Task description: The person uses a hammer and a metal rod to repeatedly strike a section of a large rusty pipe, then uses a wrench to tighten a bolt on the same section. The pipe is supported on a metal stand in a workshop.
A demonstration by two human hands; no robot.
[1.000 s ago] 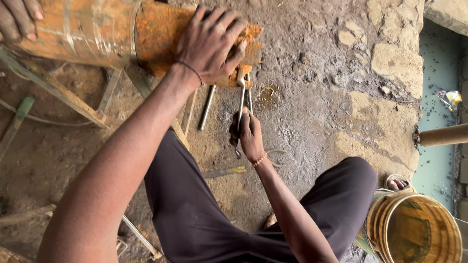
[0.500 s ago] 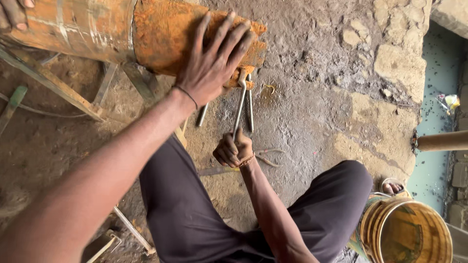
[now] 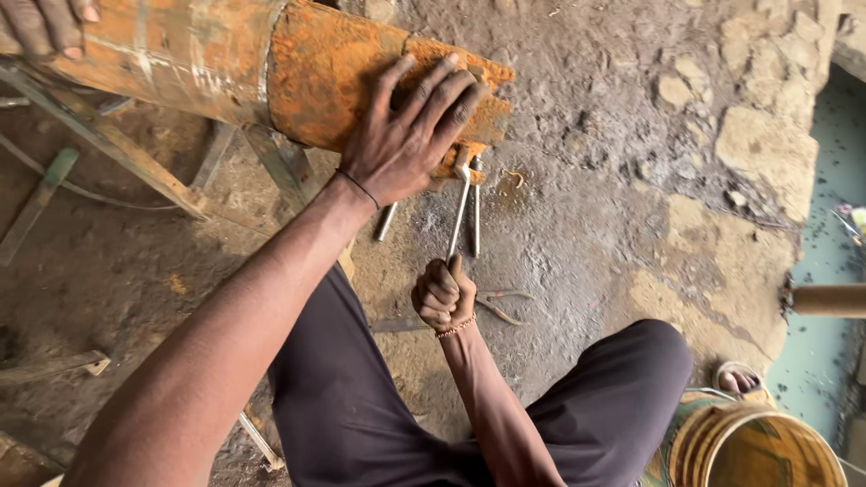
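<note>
A rusty orange metal cylinder (image 3: 307, 68) lies across a frame of wooden bars. My left hand (image 3: 410, 131) is spread flat on its torn right end, pressing on it. My right hand (image 3: 442, 293) is closed round the handles of metal pincers (image 3: 462, 207), whose jaws bite the ragged lower edge of the cylinder's end. A thin bracelet sits on my right wrist and a dark band on my left. Another person's hand (image 3: 45, 22) rests on the cylinder at the top left corner.
Wooden frame bars (image 3: 135, 162) slope under the cylinder. A short metal rod (image 3: 386, 221) and a pair of snips (image 3: 501, 307) lie on the dirt floor. A yellow bucket (image 3: 758, 446) stands at the bottom right, a wooden pole (image 3: 830, 299) at the right edge.
My right hand has pulled back toward me along the pincers' handles and closed into a tight fist. The view has shifted slightly; my left hand stays pressed on the cylinder.
</note>
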